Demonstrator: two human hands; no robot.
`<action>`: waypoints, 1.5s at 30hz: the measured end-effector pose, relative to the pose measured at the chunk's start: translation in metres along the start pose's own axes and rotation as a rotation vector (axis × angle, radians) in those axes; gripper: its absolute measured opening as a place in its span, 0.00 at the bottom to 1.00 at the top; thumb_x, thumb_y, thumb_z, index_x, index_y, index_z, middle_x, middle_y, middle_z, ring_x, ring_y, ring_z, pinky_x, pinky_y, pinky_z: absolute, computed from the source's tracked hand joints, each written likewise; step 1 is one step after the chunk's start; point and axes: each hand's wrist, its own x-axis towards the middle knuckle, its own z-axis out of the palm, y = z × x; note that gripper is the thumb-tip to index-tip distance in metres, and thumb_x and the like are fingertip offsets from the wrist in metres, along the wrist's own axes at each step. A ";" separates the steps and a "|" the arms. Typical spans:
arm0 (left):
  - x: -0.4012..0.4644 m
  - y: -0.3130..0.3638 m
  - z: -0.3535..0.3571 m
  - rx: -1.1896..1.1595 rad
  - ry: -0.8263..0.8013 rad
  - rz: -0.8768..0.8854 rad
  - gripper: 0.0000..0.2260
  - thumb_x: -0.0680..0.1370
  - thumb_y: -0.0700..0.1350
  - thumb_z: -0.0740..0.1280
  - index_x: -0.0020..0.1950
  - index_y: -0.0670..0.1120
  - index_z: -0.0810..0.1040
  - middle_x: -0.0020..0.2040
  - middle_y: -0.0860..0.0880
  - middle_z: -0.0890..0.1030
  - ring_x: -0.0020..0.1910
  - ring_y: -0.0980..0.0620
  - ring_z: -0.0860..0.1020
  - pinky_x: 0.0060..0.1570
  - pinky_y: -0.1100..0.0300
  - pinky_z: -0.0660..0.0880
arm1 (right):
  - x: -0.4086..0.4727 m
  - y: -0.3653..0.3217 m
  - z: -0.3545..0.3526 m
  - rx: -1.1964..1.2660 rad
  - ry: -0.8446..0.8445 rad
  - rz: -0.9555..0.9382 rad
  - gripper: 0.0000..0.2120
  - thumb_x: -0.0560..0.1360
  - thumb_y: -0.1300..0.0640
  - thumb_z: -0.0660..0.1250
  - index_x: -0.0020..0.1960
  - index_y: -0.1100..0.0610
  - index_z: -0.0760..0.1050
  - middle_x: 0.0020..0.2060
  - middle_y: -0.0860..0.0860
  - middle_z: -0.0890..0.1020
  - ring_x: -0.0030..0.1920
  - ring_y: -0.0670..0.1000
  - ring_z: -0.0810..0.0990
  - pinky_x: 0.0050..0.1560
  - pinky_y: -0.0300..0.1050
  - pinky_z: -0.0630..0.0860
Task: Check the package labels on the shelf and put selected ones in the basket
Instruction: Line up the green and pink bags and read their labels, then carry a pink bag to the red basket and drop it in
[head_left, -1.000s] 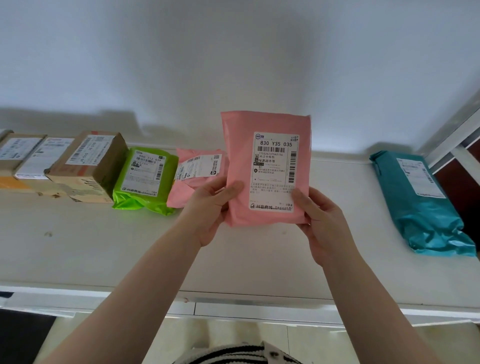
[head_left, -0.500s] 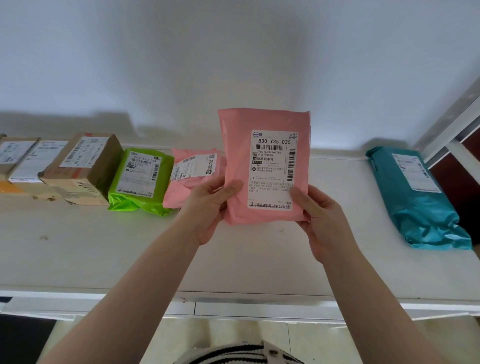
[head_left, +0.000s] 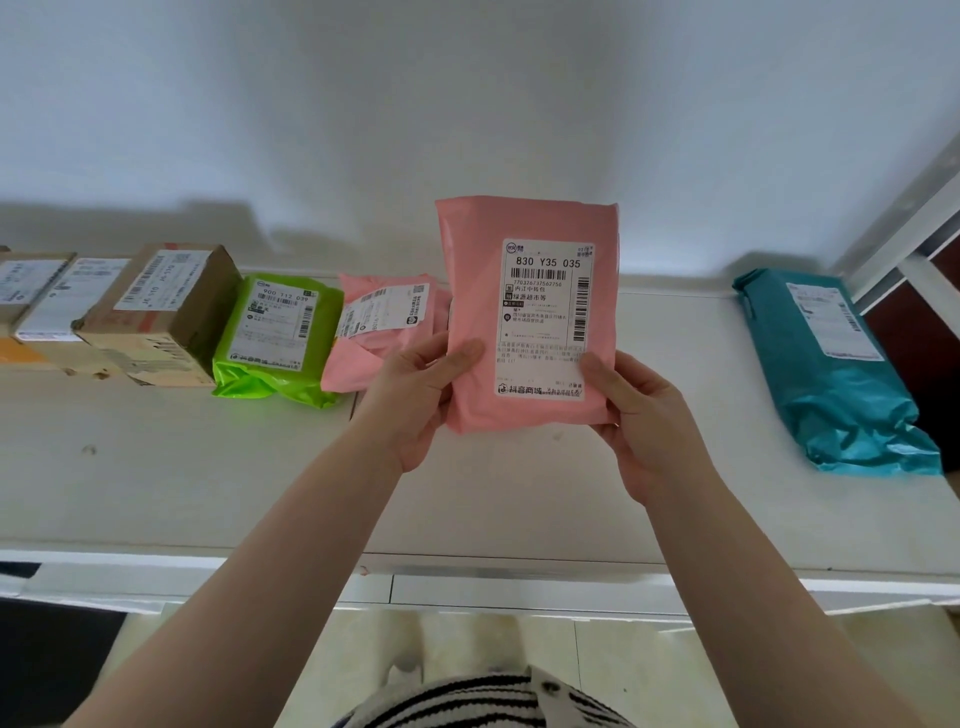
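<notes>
You have the pink mailer (head_left: 470, 312) up in front of you, lifted clear of the shelf (head_left: 208, 483) and upright, its white label (head_left: 545, 319) facing you. That is a reading hold: both hands sit at the bottom corners, so nothing covers the print. Your left hand (head_left: 415, 400) pinches the lower left edge, thumb laid across the front, fingers behind. Your right hand (head_left: 644, 421) grips the lower right corner the same way, its thumb just touching the label's lower edge. The mailer is a smooth, slightly puffy plastic bag, folded over at the top; the label reads 830 Y35 035 above a barcode. My guess is you are still checking it, undecided. On the shelf to its left lie a second pink bag (head_left: 374, 338), a green bag (head_left: 280, 338) and a brown box (head_left: 161, 312), labels up; a teal bag (head_left: 831, 374) lies well apart on the right. No basket is in view.
</notes>
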 end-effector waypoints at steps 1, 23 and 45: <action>-0.001 -0.002 0.000 0.002 0.005 0.006 0.09 0.77 0.39 0.67 0.56 0.46 0.82 0.56 0.45 0.84 0.53 0.49 0.83 0.53 0.56 0.80 | -0.001 0.000 -0.001 -0.003 -0.002 0.002 0.08 0.74 0.61 0.71 0.53 0.55 0.83 0.50 0.52 0.87 0.47 0.50 0.86 0.47 0.41 0.83; -0.012 -0.023 0.026 0.026 0.003 -0.026 0.08 0.77 0.43 0.67 0.55 0.45 0.82 0.52 0.47 0.85 0.49 0.50 0.83 0.54 0.52 0.79 | -0.012 -0.004 -0.029 0.002 0.015 0.027 0.07 0.75 0.60 0.70 0.52 0.55 0.83 0.49 0.52 0.87 0.46 0.49 0.86 0.49 0.43 0.83; -0.044 -0.058 0.029 0.190 -0.220 -0.080 0.09 0.80 0.43 0.64 0.58 0.45 0.80 0.51 0.48 0.85 0.48 0.52 0.84 0.43 0.57 0.82 | -0.091 0.039 -0.051 0.112 0.293 -0.027 0.06 0.76 0.59 0.69 0.52 0.55 0.83 0.46 0.51 0.88 0.44 0.47 0.86 0.41 0.37 0.80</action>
